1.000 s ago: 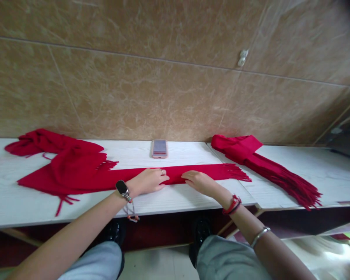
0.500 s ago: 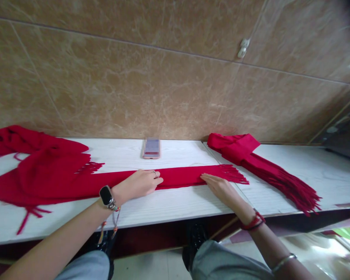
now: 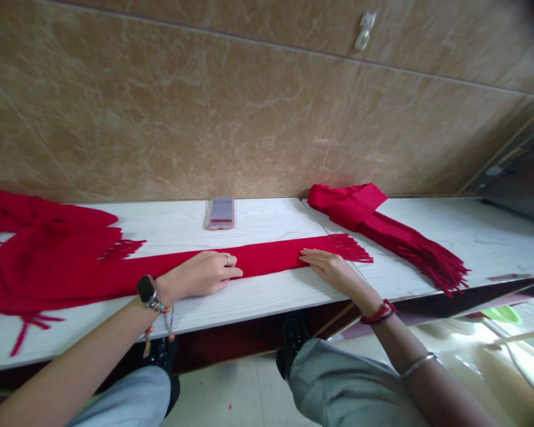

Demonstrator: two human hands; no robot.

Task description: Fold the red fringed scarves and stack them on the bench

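A long red scarf [image 3: 271, 257] lies stretched along the white tabletop, folded into a narrow strip, with its fringe [image 3: 351, 248] to the right. Midway along it, my left hand [image 3: 207, 274] presses down with curled fingers that grip the cloth. My right hand [image 3: 327, 265] rests near the fringed end, its fingers stretched out flat on the scarf's near edge. At the left the cloth widens into a loose, rumpled heap [image 3: 57, 243] with more fringe. Where one piece ends and another begins in that heap, I cannot tell.
Another red scarf [image 3: 382, 228], folded over itself, lies at the right with its fringe near the front edge. A phone [image 3: 221, 213] stands by the brown tiled wall [image 3: 182, 118]. The white tabletop [image 3: 258, 299] has a seam on the right.
My right hand has slid right along the scarf towards the fringe, widening the gap between my hands. My left hand stays on the cloth. The view has shifted right and down.
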